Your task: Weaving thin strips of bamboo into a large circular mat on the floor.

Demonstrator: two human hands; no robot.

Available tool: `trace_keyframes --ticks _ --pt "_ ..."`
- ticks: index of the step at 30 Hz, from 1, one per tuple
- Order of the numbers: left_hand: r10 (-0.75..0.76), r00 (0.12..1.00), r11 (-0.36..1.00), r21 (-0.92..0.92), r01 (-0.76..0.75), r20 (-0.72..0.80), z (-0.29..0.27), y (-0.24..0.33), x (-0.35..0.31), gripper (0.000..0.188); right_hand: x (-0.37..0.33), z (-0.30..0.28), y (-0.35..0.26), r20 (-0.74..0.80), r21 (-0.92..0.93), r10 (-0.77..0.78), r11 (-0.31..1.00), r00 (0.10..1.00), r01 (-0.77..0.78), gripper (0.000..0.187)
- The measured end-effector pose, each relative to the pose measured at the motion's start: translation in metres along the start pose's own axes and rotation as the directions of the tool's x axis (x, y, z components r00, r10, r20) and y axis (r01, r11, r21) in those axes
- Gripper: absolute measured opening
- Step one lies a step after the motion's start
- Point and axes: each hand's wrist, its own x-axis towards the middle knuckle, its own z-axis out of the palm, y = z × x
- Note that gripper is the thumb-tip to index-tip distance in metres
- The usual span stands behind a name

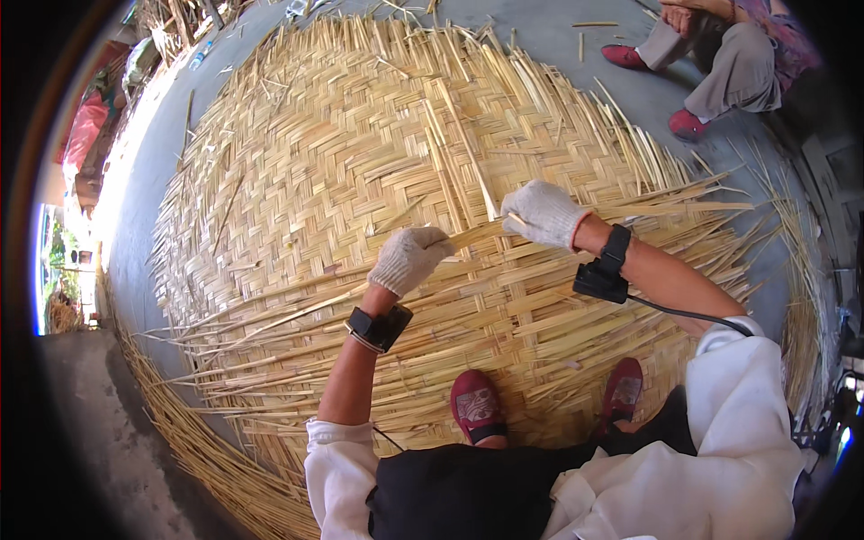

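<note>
A large mat (315,171) of split, straw-coloured reed strips spreads over the floor, woven in a diagonal pattern. I stand on its near part, where many long loose strips (297,315) lie crosswise. Both my hands wear off-white knit gloves. My left hand (409,259), near the middle, is closed on one end of a flat reed strip (477,236). Higher and to the right, my right hand (544,214) is closed around the same strip, which spans the short gap between them. Some fingertips are hidden by the gloves' curl.
Another person (742,63) sits at the far right beside the mat, in grey trousers and red shoes. Long reeds (225,468) lie bundled along the near left edge, by a concrete ledge (117,432). More reeds (801,297) lie at the right. A plastic bottle (200,56) is far left.
</note>
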Motion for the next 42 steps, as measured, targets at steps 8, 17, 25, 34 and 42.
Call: trace_keyframes --ticks 8,17,25,34,42 --pt "0.084 0.994 0.995 0.068 -0.080 -0.064 0.011 0.015 0.008 0.021 0.005 -0.013 -0.003 0.062 -0.032 -0.026 0.999 0.998 0.028 0.030" --pt "0.133 0.989 0.970 0.212 -0.115 -0.070 -0.002 -0.001 0.010 0.021 -0.006 -0.013 0.042 0.008 -0.106 0.182 0.978 0.983 -0.180 0.032" --pt "0.014 0.999 0.986 0.167 -0.006 -0.050 -0.010 -0.025 0.026 0.019 -0.004 -0.042 0.060 -0.287 0.910 0.534 0.412 0.795 0.051 0.013" --pt "-0.080 0.961 0.993 0.068 0.102 -0.266 -0.022 -0.032 0.025 0.024 -0.029 -0.104 0.067 0.071 0.034 -0.239 0.971 0.968 0.237 0.041" --pt "0.236 0.717 0.972 0.152 -0.181 -0.657 0.015 -0.031 0.059 0.023 0.055 0.060 0.046 -0.115 0.280 0.297 0.925 0.948 -0.256 0.038"
